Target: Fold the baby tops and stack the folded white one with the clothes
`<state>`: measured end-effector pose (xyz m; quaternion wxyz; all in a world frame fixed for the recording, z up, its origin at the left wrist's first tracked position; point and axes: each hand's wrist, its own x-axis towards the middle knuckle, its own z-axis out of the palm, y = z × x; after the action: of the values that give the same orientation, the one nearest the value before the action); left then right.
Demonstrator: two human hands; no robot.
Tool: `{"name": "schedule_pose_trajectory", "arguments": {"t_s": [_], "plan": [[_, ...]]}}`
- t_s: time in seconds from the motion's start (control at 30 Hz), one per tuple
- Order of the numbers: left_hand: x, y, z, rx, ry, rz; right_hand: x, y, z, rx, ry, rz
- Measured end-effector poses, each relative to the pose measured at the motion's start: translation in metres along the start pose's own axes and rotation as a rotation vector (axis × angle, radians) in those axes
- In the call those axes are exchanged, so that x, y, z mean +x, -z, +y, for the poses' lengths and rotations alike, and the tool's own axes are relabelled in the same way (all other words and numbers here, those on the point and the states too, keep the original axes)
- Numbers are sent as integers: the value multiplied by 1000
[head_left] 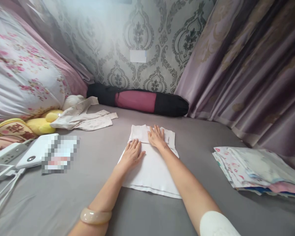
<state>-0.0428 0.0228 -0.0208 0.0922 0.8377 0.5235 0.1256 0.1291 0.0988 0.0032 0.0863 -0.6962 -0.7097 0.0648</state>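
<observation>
A white shirt (pixel 152 170) lies spread on the grey bed sheet, its hem toward me and part of its upper end folded over. My left hand (pixel 133 152) rests flat on the shirt's left edge with the fingers stretched out. Farther up and to the right, my right hand (pixel 157 137) is laid flat on the folded-over part, fingers extended. Neither hand grasps the cloth. A pale bangle (pixel 95 216) circles my left forearm. My right hand and forearm cover some of the shirt's right side.
A stack of folded clothes (pixel 258 170) sits at the right. Crumpled light pants (pixel 85 116) lie at the back left by yellow plush toys (pixel 40 125). Nearer left are a power strip (pixel 8 154) and a white device (pixel 38 152). A black-and-maroon long bag (pixel 137 101) lies against the wall.
</observation>
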Motion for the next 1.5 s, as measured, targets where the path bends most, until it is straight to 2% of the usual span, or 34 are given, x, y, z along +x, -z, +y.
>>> {"name": "schedule_pose_trajectory", "arguments": {"t_s": [0.3, 0.47, 0.67, 0.77, 0.93, 1.3, 1.4, 1.5], "plan": [[-1, -2, -1, 10, -5, 14, 0, -9, 9, 2, -37, -3], [0, -1, -3, 1, 6, 8, -3, -2, 12, 72, -10, -17], [-1, -3, -7, -24, -66, 87, -29, 16, 31, 50, 63, -3], [-1, -4, -5, -12, -78, 76, -45, 20, 43, 4, 76, -18], [-1, -3, -2, 11, -55, 42, -58, 16, 52, -3, 63, -61], [-2, 1, 2, 66, -41, 26, -59, 6, 58, 64, 57, 26], [-3, 1, 4, 79, -48, 34, -69, 7, 62, 87, 74, 47], [-4, 2, 7, 110, -53, 27, -91, 10, 65, 83, 127, 11]]}}
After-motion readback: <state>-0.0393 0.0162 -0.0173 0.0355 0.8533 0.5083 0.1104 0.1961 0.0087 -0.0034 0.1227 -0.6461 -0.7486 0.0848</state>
